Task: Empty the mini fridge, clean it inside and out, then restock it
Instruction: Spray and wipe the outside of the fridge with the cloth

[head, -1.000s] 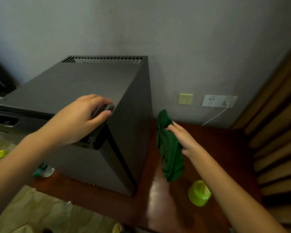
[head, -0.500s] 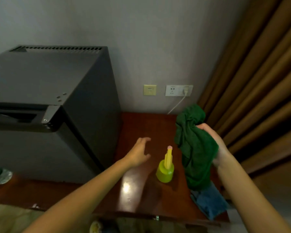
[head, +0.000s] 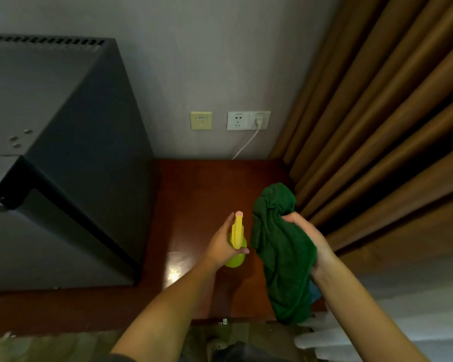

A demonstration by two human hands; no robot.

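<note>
Left hand (head: 221, 248) is now closing around the spray bottle (head: 236, 246) on the table (head: 194, 194); half a second ago it was hanging open just left of the bottle, a second ago it was resting on the mini fridge (head: 63, 163) top corner. Fingers are curling round the green body under the yellow trigger head, thumb wrapping the near side. Bottle is standing upright, nozzle pointing toward the wall.

Right hand (head: 306, 237) is still gripping the green cloth (head: 280, 252), bunched at the top, the rest hanging down just right of the bottle. A blue cloth (head: 315, 293) is peeking out behind it at the table's edge.

Fridge is sitting at left on the same table, door shut. View is tilting further down than before. Brown curtain (head: 377, 126) is hanging at right; wall socket (head: 248, 120) is carrying a white plug.
</note>
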